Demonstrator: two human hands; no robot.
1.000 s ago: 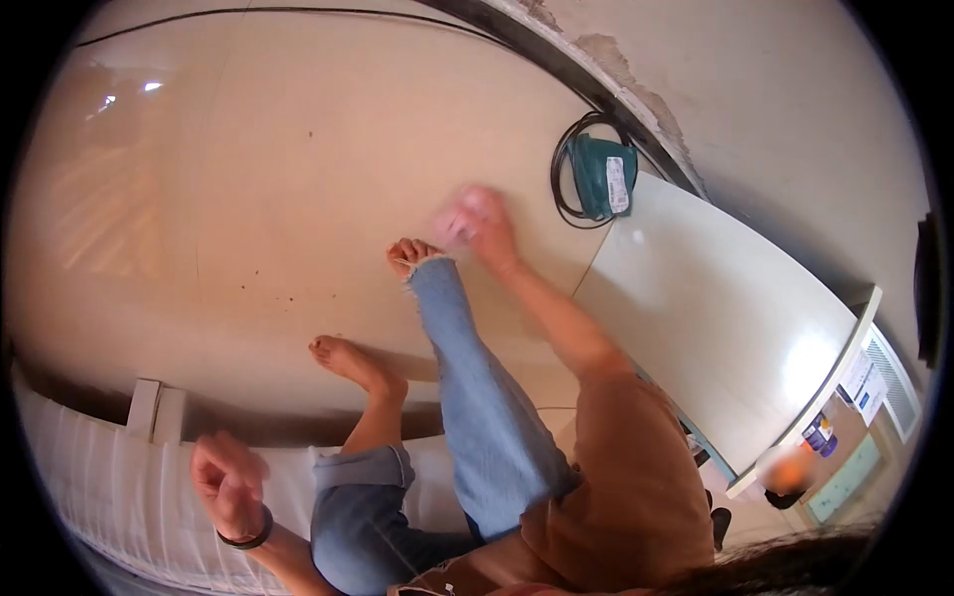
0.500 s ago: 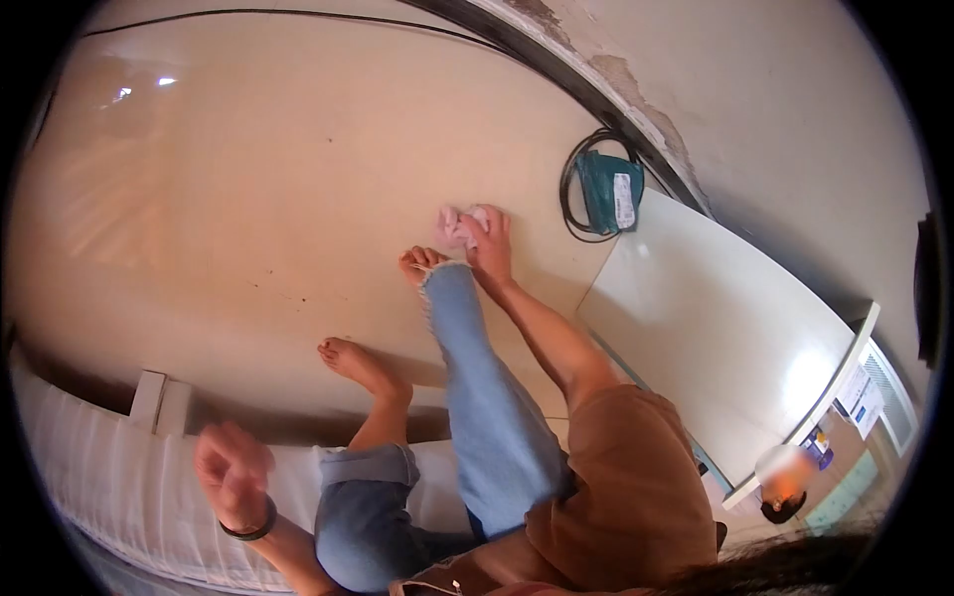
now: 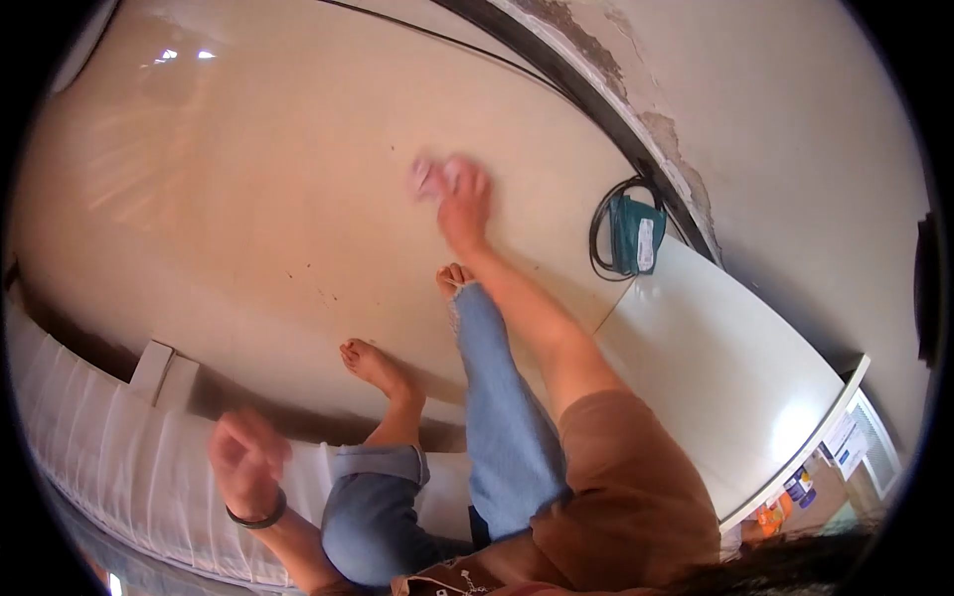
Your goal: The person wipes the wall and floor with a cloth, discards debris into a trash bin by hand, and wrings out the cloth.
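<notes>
My right hand is stretched out over the pale smooth floor, its fingers closed on a crumpled pink cloth that lies against the surface. Hand and cloth are slightly blurred. My left hand, with a dark band at its wrist, hovers over the white fabric-covered edge beside my knee. Its fingers look curled in, with nothing seen in them, though motion smears them. My two bare feet stand on the floor, below the right hand in the view.
A teal bag-like object with a white label and a coiled black cable lies to the right, by a white tabletop. A wall with peeling paint and a dark skirting runs behind. Small dark specks dot the floor.
My right hand has pushed the pink cloth farther out and to the left, away from my foot. The view has shifted slightly; my left hand stays near the same place.
</notes>
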